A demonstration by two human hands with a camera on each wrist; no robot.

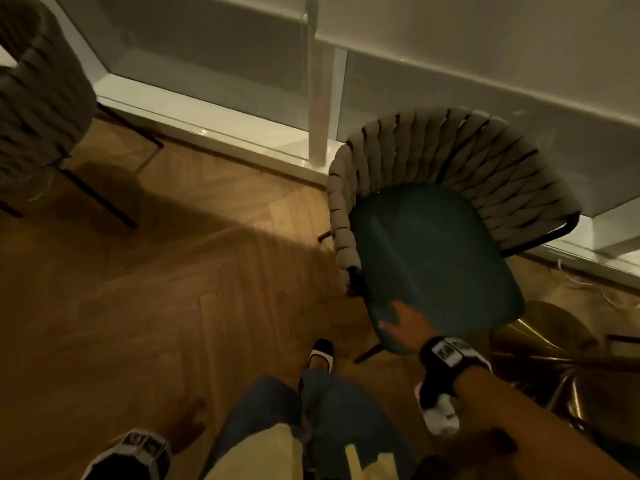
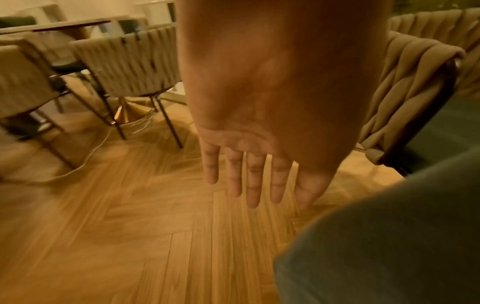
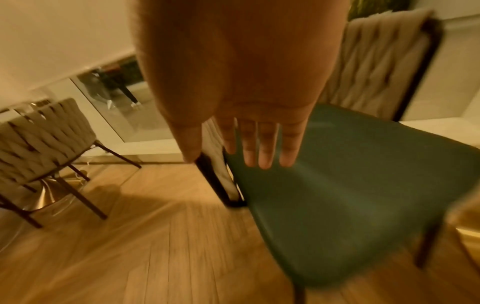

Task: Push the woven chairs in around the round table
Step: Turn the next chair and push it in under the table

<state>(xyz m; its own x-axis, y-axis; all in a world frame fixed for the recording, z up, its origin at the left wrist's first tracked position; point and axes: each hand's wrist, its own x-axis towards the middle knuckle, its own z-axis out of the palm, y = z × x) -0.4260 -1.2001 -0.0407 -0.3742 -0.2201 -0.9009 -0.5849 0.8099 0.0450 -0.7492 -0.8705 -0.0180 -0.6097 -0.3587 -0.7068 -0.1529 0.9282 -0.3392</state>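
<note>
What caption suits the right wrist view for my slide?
Right hand, fingers straight, reaches over the green seat of a woven chair.

Herringbone wood floor (image 1: 145, 271) with woven chairs standing on it

A teal-seated woven chair (image 1: 440, 244) stands on thin dark legs beside the white window sill (image 1: 207, 123); a second woven chair (image 1: 38, 109) stands well apart at the far left. A gold table base (image 2: 124, 115) rests on the boards, with a pale cord (image 2: 93, 152) trailing just beside it.
</note>
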